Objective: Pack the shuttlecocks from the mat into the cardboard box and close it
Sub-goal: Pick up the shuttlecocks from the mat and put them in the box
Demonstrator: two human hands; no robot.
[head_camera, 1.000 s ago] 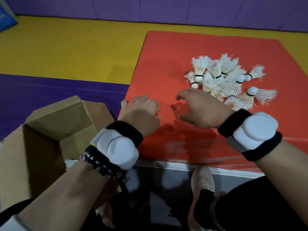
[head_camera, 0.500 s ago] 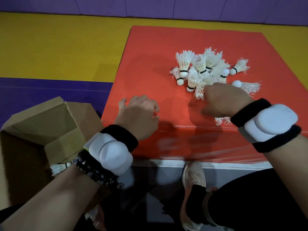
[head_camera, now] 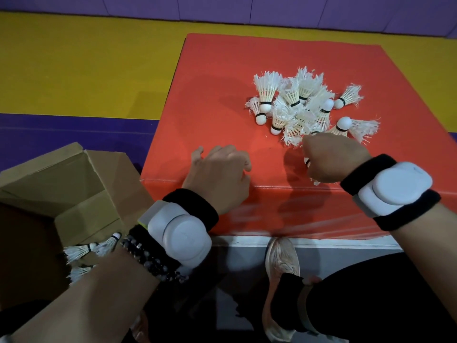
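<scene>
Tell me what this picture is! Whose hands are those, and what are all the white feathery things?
There is no machine here, just a person. A camera worn on the person's head looks down, so you see what they see: their own two hands. The white pods are strapped to the wrists; I cannot tell what they do. The feathery things are shuttlecocks, heaped on a red mat. The right hand grips one shuttlecock, and its white tip peeks out beside the fingers. The left hand rests near the mat's front edge and holds nothing. At the lower left stands an open cardboard box with a few packed shuttlecocks inside. The job is to fill the box and close it.
</scene>
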